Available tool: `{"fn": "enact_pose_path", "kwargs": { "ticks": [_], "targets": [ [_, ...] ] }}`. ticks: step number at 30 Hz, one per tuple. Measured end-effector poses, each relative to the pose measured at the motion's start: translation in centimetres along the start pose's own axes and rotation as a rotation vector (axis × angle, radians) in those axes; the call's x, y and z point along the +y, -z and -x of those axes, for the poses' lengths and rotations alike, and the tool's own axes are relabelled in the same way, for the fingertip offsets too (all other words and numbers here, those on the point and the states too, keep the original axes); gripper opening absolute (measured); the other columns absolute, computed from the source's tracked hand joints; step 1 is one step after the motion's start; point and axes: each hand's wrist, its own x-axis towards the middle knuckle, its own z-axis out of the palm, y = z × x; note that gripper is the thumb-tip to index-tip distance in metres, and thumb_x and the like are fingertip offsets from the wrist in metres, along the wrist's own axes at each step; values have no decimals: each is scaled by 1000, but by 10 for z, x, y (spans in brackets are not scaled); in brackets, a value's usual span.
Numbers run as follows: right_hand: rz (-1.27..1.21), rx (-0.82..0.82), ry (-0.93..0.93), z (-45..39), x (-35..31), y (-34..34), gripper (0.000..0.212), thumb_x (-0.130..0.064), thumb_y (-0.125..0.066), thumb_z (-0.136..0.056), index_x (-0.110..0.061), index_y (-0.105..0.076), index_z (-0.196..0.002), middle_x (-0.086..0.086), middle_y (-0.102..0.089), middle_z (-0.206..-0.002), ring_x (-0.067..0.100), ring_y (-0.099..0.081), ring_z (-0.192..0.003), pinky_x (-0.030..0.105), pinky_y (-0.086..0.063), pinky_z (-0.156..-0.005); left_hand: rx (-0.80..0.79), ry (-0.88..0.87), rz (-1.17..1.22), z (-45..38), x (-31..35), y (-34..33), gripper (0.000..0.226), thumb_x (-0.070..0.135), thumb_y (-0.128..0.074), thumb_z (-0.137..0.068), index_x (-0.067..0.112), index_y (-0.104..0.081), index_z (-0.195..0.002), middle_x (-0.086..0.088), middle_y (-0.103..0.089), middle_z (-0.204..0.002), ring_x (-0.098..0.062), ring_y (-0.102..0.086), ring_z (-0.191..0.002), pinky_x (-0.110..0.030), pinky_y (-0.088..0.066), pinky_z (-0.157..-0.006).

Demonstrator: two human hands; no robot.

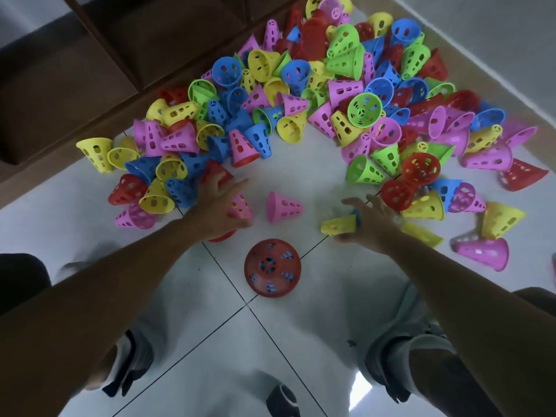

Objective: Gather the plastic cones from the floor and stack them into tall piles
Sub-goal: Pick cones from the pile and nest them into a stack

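The right hand (365,219) is closed around a yellow cone (338,225). The left hand (221,206) is spread, fingers straight, over a pink cone (240,206). A short red stack (272,267) stands near, on the floor (316,311). The loose cones (301,94) are heaped far. Risk: a tilted cone may jam, toppling the stack.
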Motion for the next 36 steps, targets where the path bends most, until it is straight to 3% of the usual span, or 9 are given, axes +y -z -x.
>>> {"fn": "enact_pose_path", "kwargs": {
  "ticks": [4, 9, 15, 20, 23, 26, 30, 32, 36],
  "targets": [
    [-11, -4, 22, -4, -2, -11, 94, -50, -89, -63, -46, -40, -142, 9, -37, -151, 37, -17, -144, 48, -27, -112, -1, -75, -150, -15, 14, -18, 93, 67, -73, -77, 50, -22, -153, -4, -13, -154, -34, -20, -143, -58, -48, -99],
    [32, -3, 29, -2, -4, -11, 88, -34, -91, -66, -36, -47, -142, 8, -27, -152, 38, -21, -139, 48, -29, -114, 3, -93, -190, -28, 32, -37, 96, 74, -68, -75, 52, -16, -153, -2, -4, -161, -36, -6, -150, -58, -47, -98],
    [50, -24, 25, -3, -8, -8, 79, -27, -91, -66, -30, -53, -135, 8, -26, -152, 35, -24, -138, 48, -32, -112, 1, -112, -231, -40, 48, -33, 90, 63, -74, -78, 47, -25, -152, -8, -25, -152, -34, -27, -135, -49, -46, -92],
    [44, -18, 13, -6, -13, -3, 74, -17, -89, -68, -30, -53, -131, 9, -31, -147, 35, -36, -128, 45, -43, -100, -25, -82, -78, -51, 54, -29, 82, 42, -88, -72, 29, -43, -139, -8, -37, -141, -32, -38, -129, -47, -51, -93],
    [24, -12, 3, -9, -13, -2, 73, -21, -90, -68, -29, -54, -130, 11, -38, -139, 35, -42, -121, 43, -46, -95, 21, -4, 115, -54, 52, -28, 79, 30, -91, -70, 15, -46, -134, -10, -45, -132, -28, -52, -117, -38, -53, -89],
    [-18, 13, -5, -10, -15, 0, 75, -30, -91, -68, -27, -52, -132, 11, -46, -130, 35, -49, -117, 41, -49, -94, 47, 38, 221, -52, 53, -26, 78, 24, -92, -69, 13, -48, -132, -9, -46, -130, -23, -54, -109, -29, -46, -80],
    [-114, 45, -13, -8, -23, 7, 72, -38, -89, -71, -20, -52, -131, 7, -52, -110, 28, -56, -100, 31, -46, -68, 50, 38, 342, -47, 56, -16, 79, 15, -93, -64, 14, -50, -130, -4, -49, -125, -18, -53, -106, -21, -45, -71],
    [-126, 40, -5, -8, -31, 14, 70, -40, -86, -74, -17, -53, -131, 7, -57, -110, 23, -54, -94, 27, -41, -59, 65, 37, 407, -44, 57, -8, 77, 11, -93, -61, 14, -53, -126, -2, -55, -120, -19, -60, -105, -25, -52, -69],
    [-179, 34, 24, 3, -53, 32, 71, -49, -81, -78, -15, -52, -133, 7, -62, -113, 22, -58, -100, 35, -51, -79, 118, 4, 496, -33, 63, 13, 75, 7, -93, -60, 12, -56, -125, -1, -63, -112, -20, -64, -102, -34, -57, -79]
  ]
}}
